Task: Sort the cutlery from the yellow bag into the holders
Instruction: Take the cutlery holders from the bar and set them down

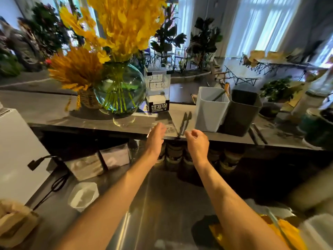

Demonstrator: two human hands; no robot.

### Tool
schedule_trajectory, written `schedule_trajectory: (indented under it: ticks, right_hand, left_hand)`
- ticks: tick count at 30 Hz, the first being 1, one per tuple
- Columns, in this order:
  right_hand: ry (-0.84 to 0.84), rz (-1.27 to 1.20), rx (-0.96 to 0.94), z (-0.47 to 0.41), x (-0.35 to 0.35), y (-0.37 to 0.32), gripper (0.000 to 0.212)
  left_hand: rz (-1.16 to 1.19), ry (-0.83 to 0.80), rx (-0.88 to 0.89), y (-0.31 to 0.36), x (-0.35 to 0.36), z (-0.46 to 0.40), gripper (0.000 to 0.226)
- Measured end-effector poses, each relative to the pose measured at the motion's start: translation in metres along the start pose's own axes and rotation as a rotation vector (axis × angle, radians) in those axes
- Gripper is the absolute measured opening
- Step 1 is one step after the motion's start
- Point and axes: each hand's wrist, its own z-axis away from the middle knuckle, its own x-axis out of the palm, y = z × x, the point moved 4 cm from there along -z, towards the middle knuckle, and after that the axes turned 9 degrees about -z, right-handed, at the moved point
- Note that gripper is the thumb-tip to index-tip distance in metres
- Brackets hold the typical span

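I'm holding my left hand [156, 135] flat and my right hand [196, 140] loosely curled, both empty, at the dark surface [90, 112]; black cutlery [184, 123] is lying beside the white holder [210, 109] and grey holder [241, 112], with the yellow bag [286, 233] sitting low right, windows glowing behind.

Only legible text is sitting on the clear acrylic box [157, 91], standing just right of the round glass vase [119, 89]. White Chinese characters are showing across its upper half in two rows, too blurred to read. A black label [159, 107] is sitting at the box's bottom edge with white Chinese characters, looking like "哇塞锅", not certain. Nothing else is reading as text anywhere.
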Motion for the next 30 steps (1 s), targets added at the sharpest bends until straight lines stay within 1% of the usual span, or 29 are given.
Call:
schedule_trajectory:
  ticks: [2, 5, 8, 11, 13, 16, 20, 23, 24, 25, 26, 27, 30]
  right_hand:
    - [-0.031, 0.134, 0.039, -0.018, 0.009, 0.008, 0.040]
    - [-0.062, 0.371, 0.055, -0.039, 0.023, 0.014, 0.041]
    - [-0.024, 0.606, 0.064, -0.055, 0.039, 0.014, 0.052]
    - [0.000, 0.715, 0.055, -0.065, 0.046, 0.015, 0.048]
    - [-0.021, 0.734, 0.062, -0.071, 0.047, 0.015, 0.039]
    - [-0.109, 0.736, 0.103, -0.084, 0.045, 0.014, 0.026]
    - [-0.231, 0.827, 0.080, -0.088, 0.043, 0.012, 0.024]
    - [-0.353, 0.869, 0.060, -0.084, 0.038, 0.014, 0.024]
    - [-0.402, 0.847, 0.077, -0.085, 0.035, 0.014, 0.023]
    - [-0.455, 0.804, 0.098, -0.085, 0.031, 0.014, 0.021]
    - [-0.495, 0.739, 0.120, -0.086, 0.023, 0.012, 0.019]
    - [-0.527, 0.653, 0.143, -0.086, 0.016, 0.011, 0.017]
    - [-0.578, 0.442, 0.139, -0.078, -0.019, 0.007, 0.023]
  left_hand:
    - [0.001, 0.014, 0.000, 0.001, 0.002, -0.015, 0.053]
    - [0.021, 0.029, 0.004, 0.000, 0.004, -0.043, 0.053]
    - [0.027, 0.022, -0.003, -0.003, 0.007, -0.068, 0.053]
    - [0.025, 0.008, 0.001, -0.011, 0.011, -0.087, 0.051]
    - [0.013, 0.018, 0.015, -0.015, 0.013, -0.096, 0.045]
    - [-0.007, 0.011, 0.042, -0.016, 0.018, -0.106, 0.035]
    - [0.012, -0.004, 0.110, 0.000, 0.028, -0.112, 0.039]
    - [0.009, -0.076, 0.182, 0.019, 0.042, -0.115, 0.027]
    - [-0.006, -0.109, 0.198, 0.028, 0.048, -0.115, 0.029]
    - [-0.017, -0.142, 0.213, 0.035, 0.054, -0.117, 0.045]
    - [-0.037, -0.177, 0.225, 0.044, 0.062, -0.120, 0.066]
    - [-0.058, -0.217, 0.236, 0.053, 0.069, -0.121, 0.078]
    - [-0.159, -0.300, 0.293, 0.077, 0.093, -0.124, 0.082]
